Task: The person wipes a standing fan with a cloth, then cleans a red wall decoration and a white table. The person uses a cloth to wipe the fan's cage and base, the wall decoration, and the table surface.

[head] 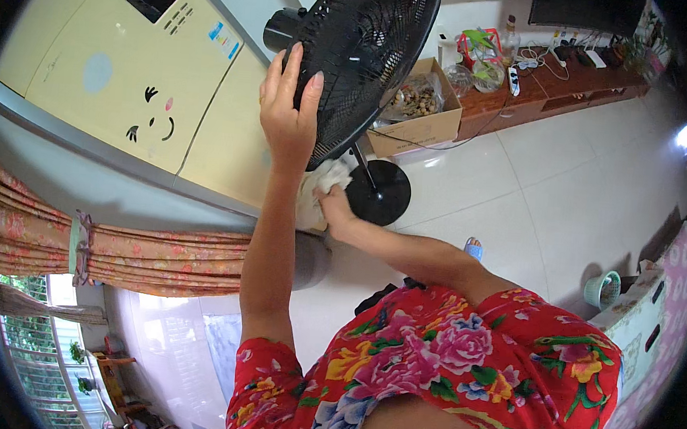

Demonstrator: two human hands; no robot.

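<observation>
A black pedestal fan stands before me, its round base on the tiled floor. My left hand grips the back edge of its wire guard, fingers spread over the motor side. Lower down, my right hand clutches a crumpled whitish cloth. That cloth is below the guard's lower edge, beside the pole; whether it touches the fan cannot be seen clearly.
A cream refrigerator borders the fan on the left. Behind it are a cardboard box of brown items and a wooden TV cabinet. A cord trails nearby. Floral curtains hang left; a green basket stands right.
</observation>
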